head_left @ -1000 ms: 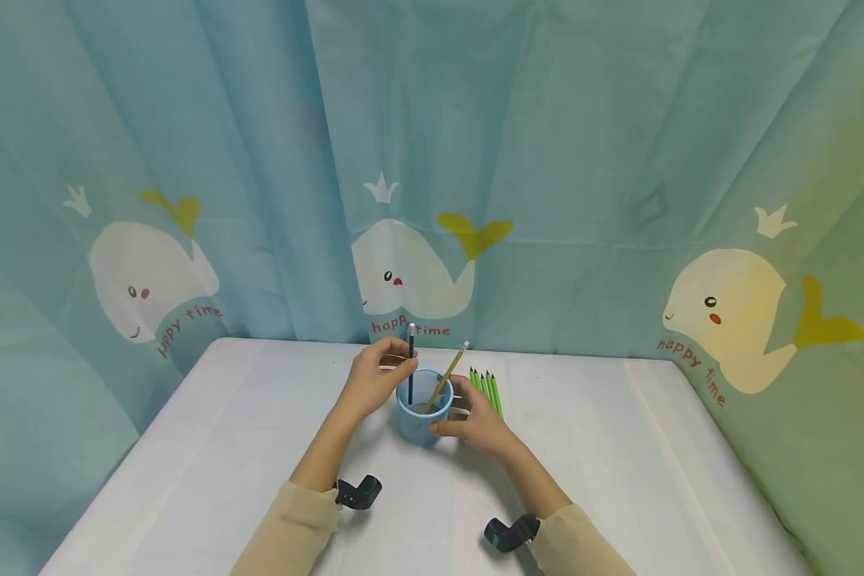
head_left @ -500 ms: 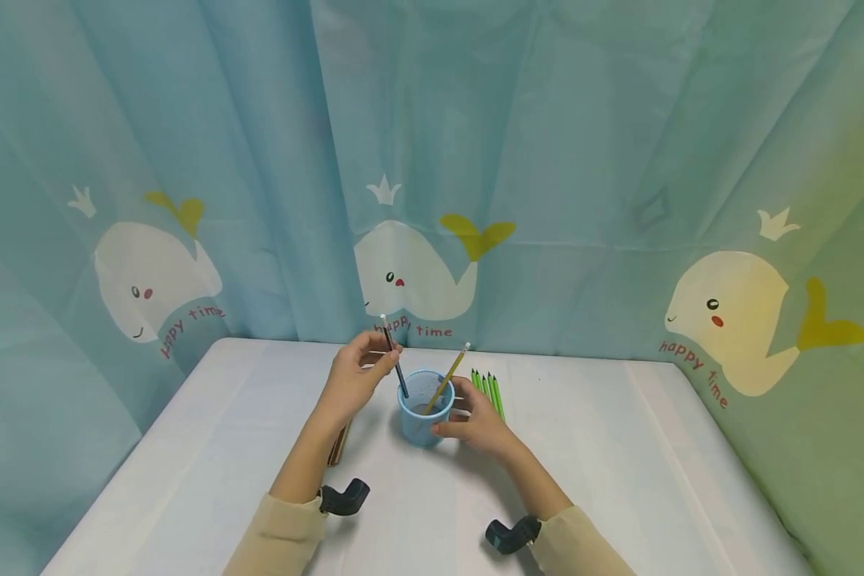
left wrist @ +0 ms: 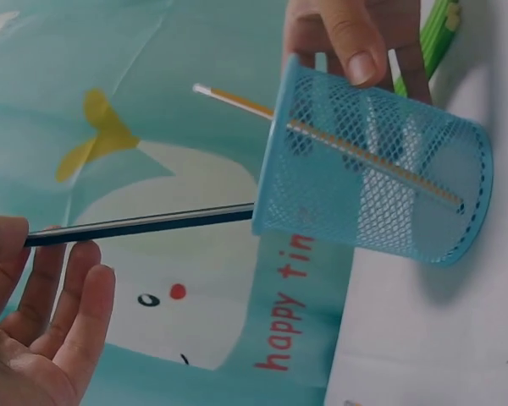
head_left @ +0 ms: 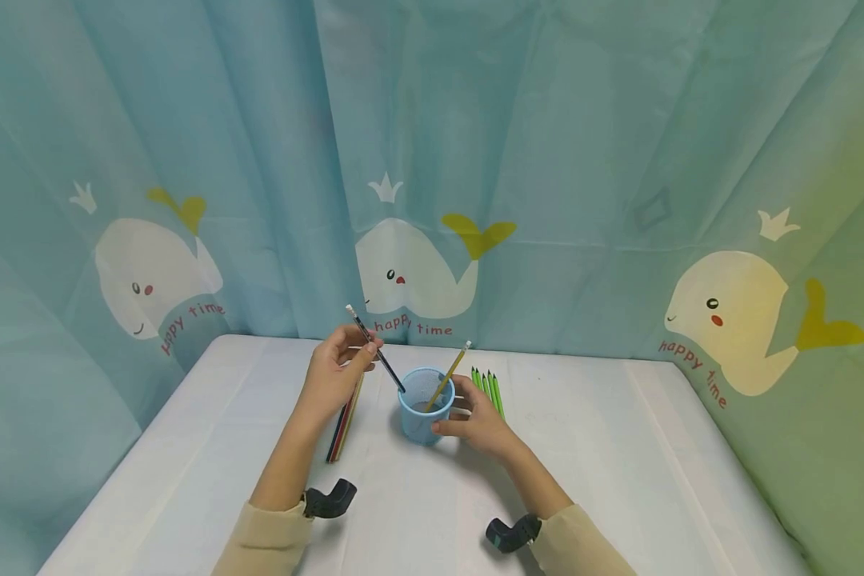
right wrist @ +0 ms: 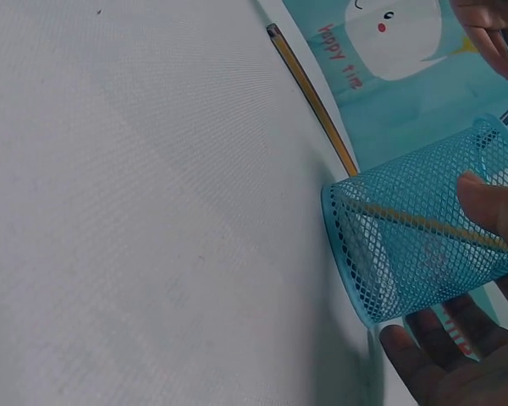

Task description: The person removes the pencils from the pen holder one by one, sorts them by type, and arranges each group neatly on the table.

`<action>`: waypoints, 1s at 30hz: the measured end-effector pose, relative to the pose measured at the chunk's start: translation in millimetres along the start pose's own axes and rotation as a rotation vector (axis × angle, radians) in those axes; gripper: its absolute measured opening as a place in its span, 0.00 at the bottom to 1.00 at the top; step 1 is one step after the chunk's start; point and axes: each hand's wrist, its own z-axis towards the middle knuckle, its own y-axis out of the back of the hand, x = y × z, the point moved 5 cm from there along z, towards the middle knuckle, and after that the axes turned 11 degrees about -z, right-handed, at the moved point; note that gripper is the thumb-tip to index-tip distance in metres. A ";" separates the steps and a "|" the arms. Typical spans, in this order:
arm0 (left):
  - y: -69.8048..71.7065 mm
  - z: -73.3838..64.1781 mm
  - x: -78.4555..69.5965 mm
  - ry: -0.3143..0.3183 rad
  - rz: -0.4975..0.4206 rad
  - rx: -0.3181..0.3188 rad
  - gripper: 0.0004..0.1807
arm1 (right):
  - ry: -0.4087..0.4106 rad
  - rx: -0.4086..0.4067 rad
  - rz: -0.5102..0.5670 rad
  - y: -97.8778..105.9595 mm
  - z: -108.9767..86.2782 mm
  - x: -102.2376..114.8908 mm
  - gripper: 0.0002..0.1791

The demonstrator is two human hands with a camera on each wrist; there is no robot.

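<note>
My left hand (head_left: 333, 374) pinches a dark pencil (head_left: 374, 349), its white eraser end up and tilted left. The pencil's lower end is right at the left rim of a light-blue mesh pencil cup (head_left: 423, 428), as the left wrist view also shows. The right hand (head_left: 479, 421) holds this cup from its right side, thumb in front and fingers behind. Inside leans a yellow pencil (left wrist: 237, 102), eraser end sticking out over the rim. Through the mesh (right wrist: 423, 233) it shows reaching down to the bottom. The cup stands upright on the white table.
Several bright-green pencils (head_left: 487, 387) lie side by side behind the right hand. Left of the cup, a few more pencils (head_left: 343, 428), dark, red and yellow-brown, lie partly under the left hand. A blue curtain (head_left: 562, 160) with whale prints hangs behind the table (head_left: 605, 480).
My left hand has moved left, drawing the dark pencil from upright inside the cup to a leftward tilt at its rim. This uncovers the pencils on the left. The right hand stays on the cup.
</note>
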 end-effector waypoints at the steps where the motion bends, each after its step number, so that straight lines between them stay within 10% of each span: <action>1: 1.3 -0.6 -0.9 0.000 -0.005 -0.009 0.14 | 0.002 0.001 -0.003 0.1 0.2 -0.6 0.44; 30: 35.2 -14.4 11.7 0.098 -0.007 -0.153 0.15 | 0.002 -0.008 -0.007 0.1 2.1 -1.7 0.44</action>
